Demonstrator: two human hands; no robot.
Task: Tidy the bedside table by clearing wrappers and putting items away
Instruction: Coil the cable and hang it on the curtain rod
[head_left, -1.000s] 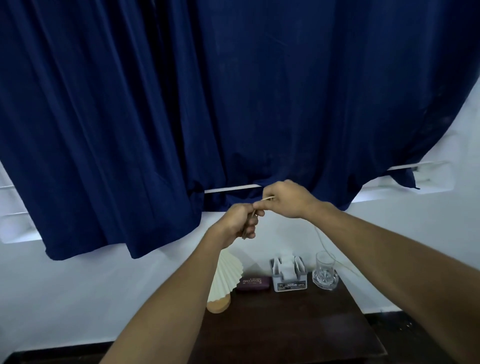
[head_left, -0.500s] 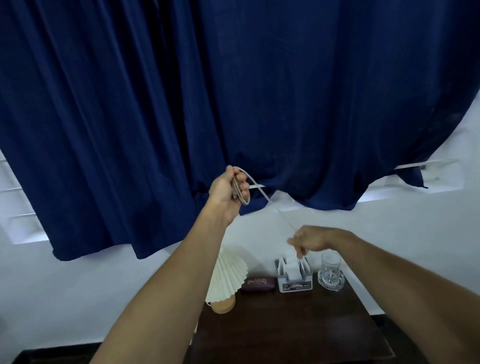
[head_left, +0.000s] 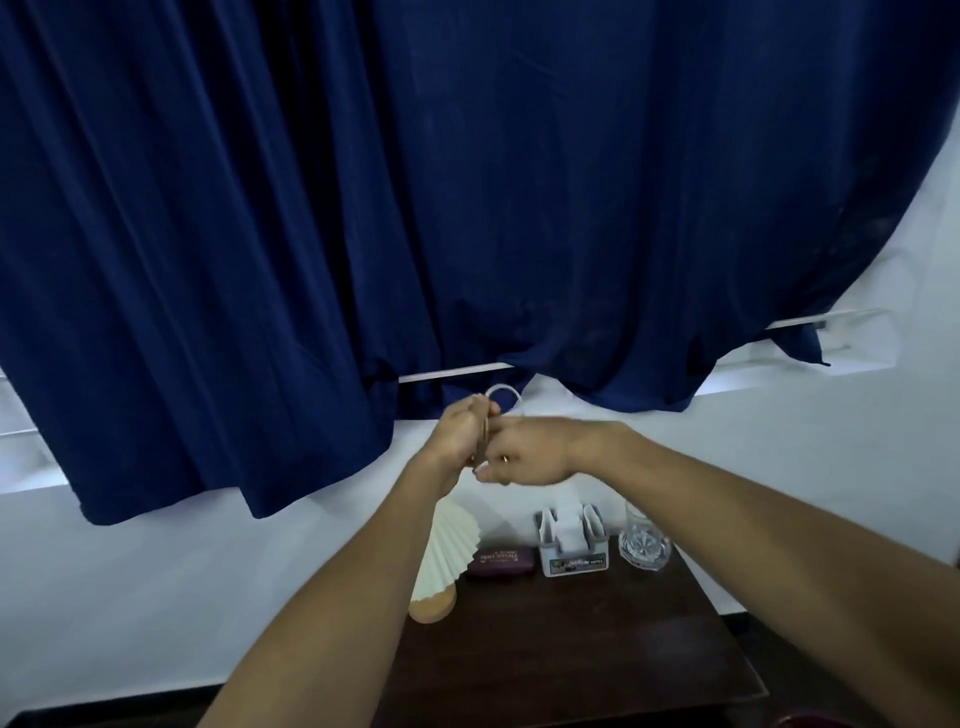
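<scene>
The right hand (head_left: 530, 454) has come up since half a second ago. Then it was low and to the right, well apart from the other hand. Now it touches the left hand (head_left: 465, 434) in the middle of the frame, in front of the lower hem of the curtain (head_left: 467, 182).

The bedside table (head_left: 571, 649) is of dark wood and stands at the bottom centre, against a white wall (head_left: 156, 597). Along its back edge there are four things in a row. At the left is a lamp (head_left: 447, 551) with a pleated cream shade, partly hidden behind the left forearm. Then come a maroon spectacle case (head_left: 501, 560), a grey holder (head_left: 571, 545) with white pieces inside, and a clear glass (head_left: 644, 545). The dark blue curtain fills the whole upper part of the frame. A white rail (head_left: 457, 372) shows under its hem.

The left hand is closed around the white cable (head_left: 503, 389), and one loop of it stands up above the knuckles. Before, the cable ran in a long line down to the right hand, and now only this short loop shows between the two hands. The right hand has its fingers curled, with a ring (head_left: 505, 459) on one of them. The blur hides whether they pinch the cable. The things on the table are in the same places as before.
</scene>
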